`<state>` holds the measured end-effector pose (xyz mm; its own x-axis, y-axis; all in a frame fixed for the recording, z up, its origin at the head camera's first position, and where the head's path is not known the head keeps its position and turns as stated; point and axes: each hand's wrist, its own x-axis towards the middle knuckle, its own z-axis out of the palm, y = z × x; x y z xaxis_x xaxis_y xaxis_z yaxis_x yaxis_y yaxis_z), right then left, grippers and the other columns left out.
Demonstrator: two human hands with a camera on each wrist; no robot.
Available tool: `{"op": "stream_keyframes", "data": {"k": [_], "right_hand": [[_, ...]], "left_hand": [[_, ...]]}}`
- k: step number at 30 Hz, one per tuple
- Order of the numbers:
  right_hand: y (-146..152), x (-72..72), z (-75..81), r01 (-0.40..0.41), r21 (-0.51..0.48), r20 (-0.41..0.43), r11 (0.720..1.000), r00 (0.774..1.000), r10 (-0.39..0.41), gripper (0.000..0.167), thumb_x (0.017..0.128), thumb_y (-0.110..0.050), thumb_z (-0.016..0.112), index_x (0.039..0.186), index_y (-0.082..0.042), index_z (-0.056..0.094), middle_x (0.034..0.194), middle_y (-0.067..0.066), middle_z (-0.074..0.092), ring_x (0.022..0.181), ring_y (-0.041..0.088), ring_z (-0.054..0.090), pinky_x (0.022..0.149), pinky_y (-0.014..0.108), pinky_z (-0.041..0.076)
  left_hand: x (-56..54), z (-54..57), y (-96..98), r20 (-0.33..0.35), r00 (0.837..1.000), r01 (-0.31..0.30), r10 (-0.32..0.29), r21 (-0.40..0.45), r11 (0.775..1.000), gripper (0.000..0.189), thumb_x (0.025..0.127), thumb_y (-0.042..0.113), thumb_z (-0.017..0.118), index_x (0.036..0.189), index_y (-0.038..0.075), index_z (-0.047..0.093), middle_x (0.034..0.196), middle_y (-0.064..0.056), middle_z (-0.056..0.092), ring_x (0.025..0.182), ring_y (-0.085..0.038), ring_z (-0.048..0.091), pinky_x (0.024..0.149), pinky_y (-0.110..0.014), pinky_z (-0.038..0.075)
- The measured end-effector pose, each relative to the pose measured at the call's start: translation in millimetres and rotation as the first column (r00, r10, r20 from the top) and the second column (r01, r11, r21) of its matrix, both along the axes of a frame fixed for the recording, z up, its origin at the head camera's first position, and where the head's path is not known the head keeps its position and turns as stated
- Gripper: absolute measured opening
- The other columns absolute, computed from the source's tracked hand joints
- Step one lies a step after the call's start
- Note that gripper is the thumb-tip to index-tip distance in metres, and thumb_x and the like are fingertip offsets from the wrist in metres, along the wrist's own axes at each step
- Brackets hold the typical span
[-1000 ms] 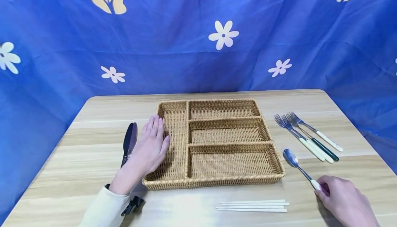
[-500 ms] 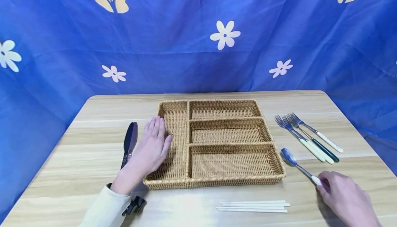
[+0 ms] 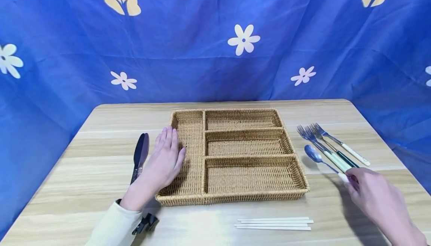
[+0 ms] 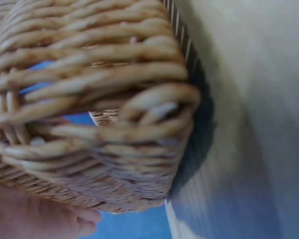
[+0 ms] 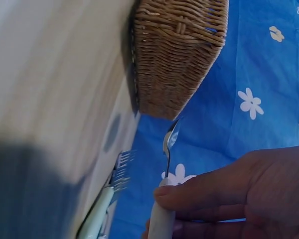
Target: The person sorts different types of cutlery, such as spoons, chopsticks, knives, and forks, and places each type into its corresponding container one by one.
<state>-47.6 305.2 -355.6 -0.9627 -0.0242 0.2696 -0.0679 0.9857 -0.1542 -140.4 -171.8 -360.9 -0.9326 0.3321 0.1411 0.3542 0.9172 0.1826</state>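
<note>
So closest to me there's a little row of white chopsticks (image 3: 273, 225) lying sideways on the wood-look table (image 3: 84, 197). Off to the right of those, the right hand (image 3: 378, 193) has its thumb and fingers pinched round the pale handle of a spoon (image 3: 315, 156), which is up off the table, bowl pointing away, its shadow showing below. The left hand (image 3: 164, 162) isn't gripping anything: fingers pretty much straight and together, lying over the left rim of the wicker tray (image 3: 235, 197), thumb sticking out over the long left compartment. Tray's mid-table, with three more compartments stacked front to back on its right side. Two dark knives (image 3: 138, 154) lie left of it, partly behind that hand. Forks (image 3: 335, 160) are bunched to the right, just past the spoon, tines away. Way at the back hangs a blue flowery curtain (image 3: 198, 74).
</note>
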Motion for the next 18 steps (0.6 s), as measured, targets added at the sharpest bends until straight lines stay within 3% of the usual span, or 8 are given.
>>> {"op": "stream_keyframes", "data": {"k": [9,18], "right_hand": [[-14,-24.4,11.9,-0.122,0.045,-0.105,0.991,0.986,0.126,0.014,0.071,-0.001,0.074,0.078,-0.008,0.065,0.061,-0.004,0.047,0.052,0.012,0.04,0.04,0.031,0.033],[-22,-42.6,28.0,-0.145,0.032,-0.123,0.989,0.981,0.148,0.022,0.07,-0.005,0.079,0.09,-0.002,0.069,0.072,0.01,0.063,0.057,0.028,0.058,0.042,0.049,0.046]], "left_hand": [[-0.6,-0.8,0.3,0.003,1.0,-0.017,0.017,-0.012,1.0,0.065,0.104,0.028,0.034,0.144,-0.02,0.015,0.151,-0.038,0.01,0.142,-0.048,0.006,0.118,-0.054,0.007],[-0.6,-0.1,-0.7,0.001,1.0,-0.009,0.009,-0.002,1.0,0.065,0.103,0.027,0.038,0.143,-0.02,0.018,0.15,-0.039,0.013,0.142,-0.048,0.01,0.117,-0.054,0.01]]}}
